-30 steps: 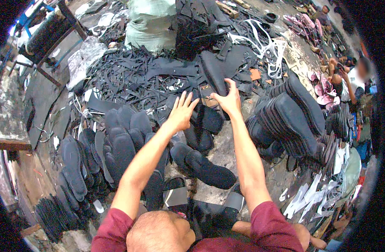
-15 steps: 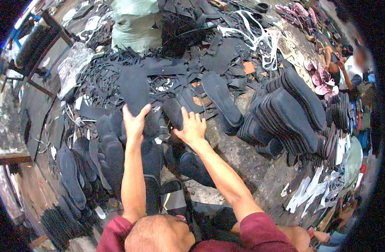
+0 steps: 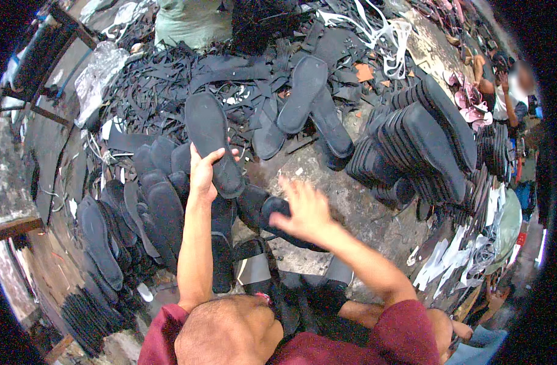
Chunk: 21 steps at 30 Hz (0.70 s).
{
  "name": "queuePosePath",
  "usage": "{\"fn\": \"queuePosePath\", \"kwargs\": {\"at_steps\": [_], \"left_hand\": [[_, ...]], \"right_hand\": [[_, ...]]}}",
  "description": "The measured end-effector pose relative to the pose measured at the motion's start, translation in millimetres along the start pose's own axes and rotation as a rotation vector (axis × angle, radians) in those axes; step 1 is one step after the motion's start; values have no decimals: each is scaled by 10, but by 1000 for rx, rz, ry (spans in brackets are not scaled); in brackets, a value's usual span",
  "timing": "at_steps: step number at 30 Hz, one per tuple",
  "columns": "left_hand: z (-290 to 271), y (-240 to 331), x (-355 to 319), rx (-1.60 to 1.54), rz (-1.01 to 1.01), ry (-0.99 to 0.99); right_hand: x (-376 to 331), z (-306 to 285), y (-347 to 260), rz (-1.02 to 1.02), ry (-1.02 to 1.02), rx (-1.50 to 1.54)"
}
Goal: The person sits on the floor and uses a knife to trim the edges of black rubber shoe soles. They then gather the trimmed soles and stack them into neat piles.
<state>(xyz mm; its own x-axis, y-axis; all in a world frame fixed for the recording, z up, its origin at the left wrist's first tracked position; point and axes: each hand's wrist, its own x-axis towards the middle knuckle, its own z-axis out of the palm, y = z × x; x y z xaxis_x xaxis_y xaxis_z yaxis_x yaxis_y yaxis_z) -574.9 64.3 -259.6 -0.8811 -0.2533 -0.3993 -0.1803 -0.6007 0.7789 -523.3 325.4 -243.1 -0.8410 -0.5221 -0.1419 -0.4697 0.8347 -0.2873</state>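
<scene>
My left hand (image 3: 204, 171) is closed round the edge of a black sandal sole (image 3: 207, 125), its fingers partly behind it. The sole is raised and turned broad side up above the heap. My right hand (image 3: 304, 210) is empty, with fingers spread and a little smeared by motion. Below and beside that hand lie dark soles (image 3: 251, 204) near my legs. Farther off, a loose black sole (image 3: 302, 94) rests across another black sole (image 3: 331, 131) on the floor.
Stacked black soles (image 3: 415, 149) stand at the right, and more soles (image 3: 99, 234) lean in rows at the left. Black offcuts (image 3: 156, 85) cover the far floor near a pale sack (image 3: 193, 24). White strips (image 3: 442, 264) lie at the right. Another person (image 3: 512, 94) sits far right.
My left hand has lifted its sole nearer and tilted it. My right hand has drawn back toward me. One sole now lies across the sole at the far middle.
</scene>
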Motion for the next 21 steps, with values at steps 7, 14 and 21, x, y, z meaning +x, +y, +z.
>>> {"fn": "queuePosePath", "kwargs": {"at_steps": [7, 14, 21], "left_hand": [[-203, 77, -36, -32, -58, -28], [21, -201, -774, -47, -72, 193], [168, -250, -819, -13, -98, 164]], "right_hand": [[62, -461, 40, -285, -47, -110], [137, -133, 690, -463, 30, -303], [227, 338, 313, 417, 358, 141]]}}
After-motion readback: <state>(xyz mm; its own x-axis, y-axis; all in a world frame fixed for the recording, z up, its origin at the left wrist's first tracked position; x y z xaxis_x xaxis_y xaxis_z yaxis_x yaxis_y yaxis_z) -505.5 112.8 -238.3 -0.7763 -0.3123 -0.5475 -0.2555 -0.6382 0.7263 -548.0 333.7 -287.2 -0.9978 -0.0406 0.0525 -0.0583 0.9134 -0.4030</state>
